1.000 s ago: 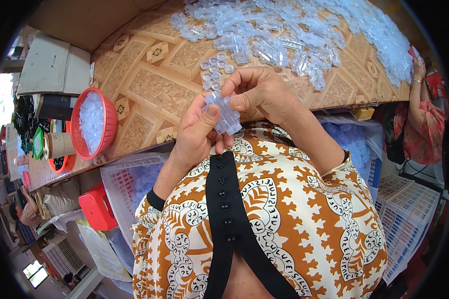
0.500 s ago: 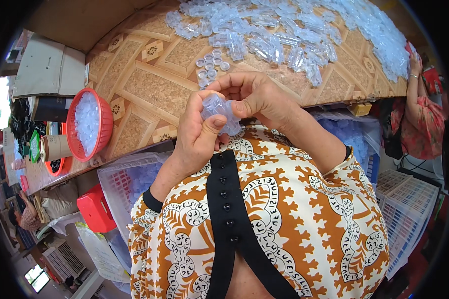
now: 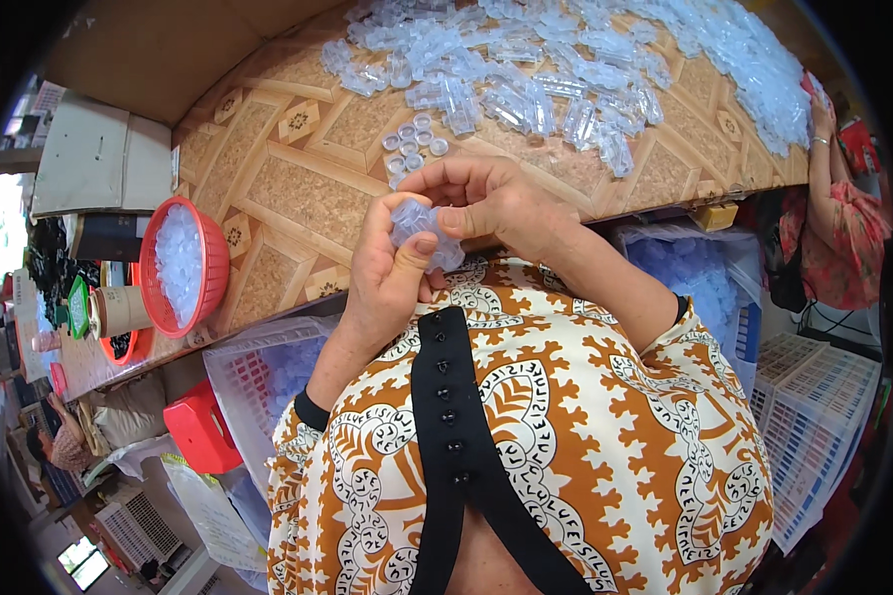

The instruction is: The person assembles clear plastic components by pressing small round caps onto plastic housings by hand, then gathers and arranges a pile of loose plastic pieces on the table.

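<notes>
My left hand [image 3: 382, 266] is closed around a small bunch of clear plastic pieces [image 3: 429, 236], held in front of my chest by the table's near edge. The thumb and fingers of my right hand [image 3: 486, 203] pinch at the top of the same bunch; which piece they grip is partly hidden. Just beyond my hands, several small round clear caps [image 3: 410, 144] lie grouped on the table. Farther back spreads a large heap of clear plastic tube-like parts [image 3: 526, 74].
A red basket [image 3: 218, 268] of whitish pieces stands at the table's left. Crates of clear parts [image 3: 690, 273] sit below the edge on both sides. A red plastic stool [image 3: 200, 426] is at lower left. Another person's arm [image 3: 822, 183] reaches to the heap at far right.
Both hands have shifted slightly left with the plastic pieces, and the right fingers have moved a little over the bunch. The whole view has also shifted slightly.
</notes>
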Action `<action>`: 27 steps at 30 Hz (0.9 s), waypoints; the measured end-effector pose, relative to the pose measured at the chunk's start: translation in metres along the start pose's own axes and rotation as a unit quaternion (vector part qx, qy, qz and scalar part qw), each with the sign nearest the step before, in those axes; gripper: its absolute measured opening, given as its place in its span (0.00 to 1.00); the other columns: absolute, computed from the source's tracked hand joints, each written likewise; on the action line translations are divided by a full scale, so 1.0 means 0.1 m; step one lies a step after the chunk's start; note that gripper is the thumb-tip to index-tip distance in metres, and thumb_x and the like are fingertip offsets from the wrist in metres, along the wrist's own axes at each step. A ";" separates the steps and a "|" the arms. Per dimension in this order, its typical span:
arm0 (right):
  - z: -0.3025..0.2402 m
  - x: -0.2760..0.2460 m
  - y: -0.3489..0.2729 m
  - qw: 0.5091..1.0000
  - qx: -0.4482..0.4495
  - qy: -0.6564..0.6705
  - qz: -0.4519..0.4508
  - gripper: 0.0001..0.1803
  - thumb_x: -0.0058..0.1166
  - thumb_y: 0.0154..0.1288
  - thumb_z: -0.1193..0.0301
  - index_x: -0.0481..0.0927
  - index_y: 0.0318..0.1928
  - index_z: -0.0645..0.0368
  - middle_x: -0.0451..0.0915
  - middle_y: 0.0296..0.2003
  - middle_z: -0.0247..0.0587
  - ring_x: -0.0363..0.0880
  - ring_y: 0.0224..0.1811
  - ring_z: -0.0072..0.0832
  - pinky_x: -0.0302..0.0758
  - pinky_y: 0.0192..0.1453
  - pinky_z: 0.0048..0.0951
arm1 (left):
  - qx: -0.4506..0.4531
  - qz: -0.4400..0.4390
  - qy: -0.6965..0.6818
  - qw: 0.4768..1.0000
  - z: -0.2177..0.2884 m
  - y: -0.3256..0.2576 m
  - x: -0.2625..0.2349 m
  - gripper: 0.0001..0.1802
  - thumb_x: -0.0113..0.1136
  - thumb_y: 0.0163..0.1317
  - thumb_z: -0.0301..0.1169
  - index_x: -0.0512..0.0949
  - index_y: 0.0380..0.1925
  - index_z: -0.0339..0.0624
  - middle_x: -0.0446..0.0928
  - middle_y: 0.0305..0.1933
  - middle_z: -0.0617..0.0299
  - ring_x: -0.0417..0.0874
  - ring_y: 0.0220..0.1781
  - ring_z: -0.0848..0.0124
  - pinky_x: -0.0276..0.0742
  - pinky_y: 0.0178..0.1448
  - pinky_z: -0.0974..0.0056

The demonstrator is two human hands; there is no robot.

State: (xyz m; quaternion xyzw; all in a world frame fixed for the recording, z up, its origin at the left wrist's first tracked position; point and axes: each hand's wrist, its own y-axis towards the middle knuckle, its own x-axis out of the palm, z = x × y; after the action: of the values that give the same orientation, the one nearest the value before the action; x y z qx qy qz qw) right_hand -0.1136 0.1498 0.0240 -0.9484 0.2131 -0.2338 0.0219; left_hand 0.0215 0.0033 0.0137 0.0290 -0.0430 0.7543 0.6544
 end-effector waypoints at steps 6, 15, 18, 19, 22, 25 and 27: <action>0.14 -0.16 -0.06 0.956 -0.137 -0.225 0.127 0.19 0.62 0.68 0.76 0.81 0.58 0.63 0.83 0.50 0.33 0.79 0.47 0.17 0.78 0.53 0.21 | -0.072 0.060 -0.019 0.995 0.06 -0.35 -0.42 0.21 0.56 0.74 0.37 0.69 0.62 0.40 0.81 0.38 0.61 0.80 0.26 0.77 0.71 0.24 0.76; 0.03 -0.38 0.10 0.721 -0.304 -0.585 0.215 0.15 0.65 0.60 0.78 0.85 0.48 0.60 0.84 0.41 0.43 0.83 0.40 0.35 0.80 0.44 0.32 | -0.301 0.027 0.677 0.671 0.21 -1.46 -1.31 0.27 0.70 0.57 0.49 0.82 0.49 0.42 0.85 0.39 0.47 0.86 0.45 0.49 0.80 0.53 0.51; 0.03 -0.33 0.23 0.657 -0.334 -0.635 0.232 0.11 0.65 0.54 0.76 0.85 0.40 0.60 0.84 0.39 0.44 0.83 0.44 0.42 0.79 0.48 0.42 | -0.277 0.046 0.589 0.757 0.43 -1.30 -1.13 0.24 0.70 0.60 0.44 0.82 0.52 0.42 0.86 0.42 0.47 0.87 0.46 0.52 0.80 0.53 0.51; 0.04 -0.30 0.27 0.633 -0.322 -0.668 0.225 0.11 0.65 0.53 0.75 0.84 0.39 0.60 0.83 0.38 0.44 0.82 0.44 0.42 0.79 0.47 0.42 | -0.209 0.059 0.506 0.835 0.47 -1.16 -1.00 0.24 0.71 0.59 0.41 0.81 0.52 0.41 0.86 0.44 0.48 0.87 0.45 0.52 0.80 0.53 0.51; 0.07 -0.30 0.26 0.619 -0.271 -0.709 0.199 0.14 0.64 0.53 0.76 0.84 0.42 0.60 0.82 0.40 0.45 0.81 0.46 0.42 0.77 0.51 0.41 | -0.043 0.103 0.372 0.921 0.40 -0.60 -0.54 0.25 0.73 0.58 0.34 0.79 0.55 0.38 0.83 0.53 0.47 0.85 0.51 0.51 0.78 0.59 0.50; 0.12 -0.37 0.26 0.631 -0.266 -0.707 0.178 0.19 0.62 0.53 0.78 0.83 0.48 0.59 0.81 0.42 0.46 0.80 0.47 0.43 0.76 0.53 0.41 | 0.208 0.060 0.545 0.810 0.12 0.05 -0.31 0.38 0.73 0.59 0.40 0.69 0.66 0.39 0.69 0.70 0.43 0.69 0.70 0.45 0.65 0.72 0.48; 0.08 -0.40 0.26 0.601 -0.342 -0.684 0.231 0.19 0.63 0.52 0.77 0.83 0.48 0.58 0.81 0.44 0.46 0.79 0.48 0.43 0.75 0.54 0.42 | 0.238 0.056 0.553 0.797 -0.06 0.37 -0.22 0.43 0.73 0.59 0.43 0.65 0.70 0.39 0.63 0.74 0.42 0.62 0.75 0.43 0.60 0.75 0.47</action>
State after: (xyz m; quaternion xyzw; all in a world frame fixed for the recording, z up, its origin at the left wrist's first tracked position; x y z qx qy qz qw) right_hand -0.1520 0.1423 -0.0044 -0.6884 0.4128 0.5859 -0.1118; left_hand -0.0116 -0.0230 0.0049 -0.2408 0.5053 0.6641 0.4957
